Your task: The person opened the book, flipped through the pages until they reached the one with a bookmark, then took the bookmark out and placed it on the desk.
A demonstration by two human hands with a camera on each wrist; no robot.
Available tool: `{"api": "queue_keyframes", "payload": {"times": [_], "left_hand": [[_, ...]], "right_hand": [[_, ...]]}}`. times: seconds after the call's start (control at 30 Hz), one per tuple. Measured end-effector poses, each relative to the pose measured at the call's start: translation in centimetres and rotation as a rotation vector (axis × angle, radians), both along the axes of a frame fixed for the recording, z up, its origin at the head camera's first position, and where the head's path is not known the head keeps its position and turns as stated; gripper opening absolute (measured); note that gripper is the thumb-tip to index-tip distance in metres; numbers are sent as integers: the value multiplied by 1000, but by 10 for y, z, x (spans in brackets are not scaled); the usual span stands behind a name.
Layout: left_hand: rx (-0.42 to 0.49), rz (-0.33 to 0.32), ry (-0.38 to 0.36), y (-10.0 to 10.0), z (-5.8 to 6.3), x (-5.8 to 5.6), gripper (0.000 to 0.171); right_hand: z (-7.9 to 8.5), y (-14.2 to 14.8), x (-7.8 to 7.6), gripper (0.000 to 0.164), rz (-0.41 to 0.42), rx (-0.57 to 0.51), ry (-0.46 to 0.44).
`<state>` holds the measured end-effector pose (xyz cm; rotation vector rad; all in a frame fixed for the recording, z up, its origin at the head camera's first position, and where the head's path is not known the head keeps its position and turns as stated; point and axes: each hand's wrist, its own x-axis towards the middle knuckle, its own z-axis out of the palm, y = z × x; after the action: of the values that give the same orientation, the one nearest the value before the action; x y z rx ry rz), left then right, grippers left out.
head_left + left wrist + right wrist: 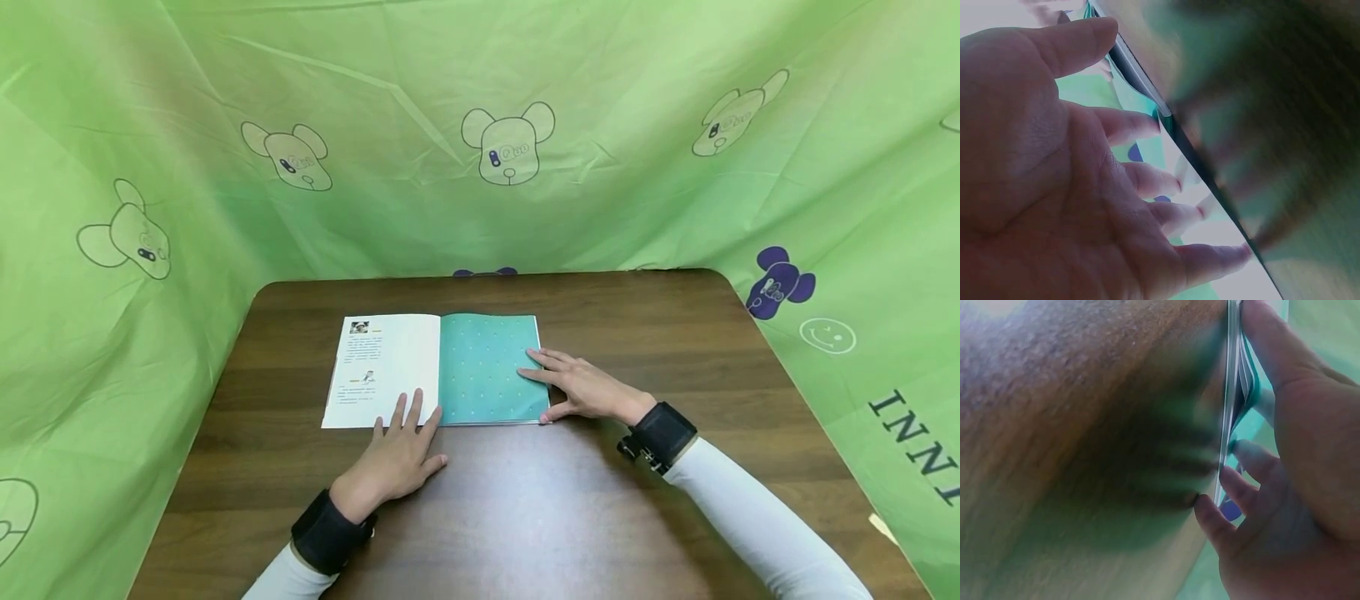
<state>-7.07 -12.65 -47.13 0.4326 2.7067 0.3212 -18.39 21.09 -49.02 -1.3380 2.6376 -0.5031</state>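
Note:
A book (480,371) lies open on the wooden table, with a white left page (405,350) carrying small text and two little pictures, and a teal dotted right page (483,367). My left hand (396,458) rests spread at the lower edge, its fingertips on the white page near the spine and its thumb on the table side. My right hand (585,387) lies at the right edge. Its index finger and the finger beside it reach onto the teal page, while the thumb touches the lower right corner. In the right wrist view, page edges (1244,375) bow slightly beside the thumb.
The brown table (637,317) extends around the book on all sides. A green curtain (390,225) printed with bear heads hangs behind and at both sides. Black bands (330,529) sit on both wrists. A small pale object (882,528) lies at the table's right edge.

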Motion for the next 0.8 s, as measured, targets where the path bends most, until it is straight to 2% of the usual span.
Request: {"api": "queue_keyframes", "payload": {"times": [0.33, 0.57, 0.8], "left_hand": [[59, 26, 16, 3, 0, -4, 66], [41, 14, 37, 4, 1, -6, 64], [27, 9, 113, 7, 3, -9, 53]], "right_hand": [[1, -7, -1, 75, -54, 26, 67], [-1, -12, -2, 66, -101, 34, 109], [1, -19, -2, 57, -138, 33, 145]]}}
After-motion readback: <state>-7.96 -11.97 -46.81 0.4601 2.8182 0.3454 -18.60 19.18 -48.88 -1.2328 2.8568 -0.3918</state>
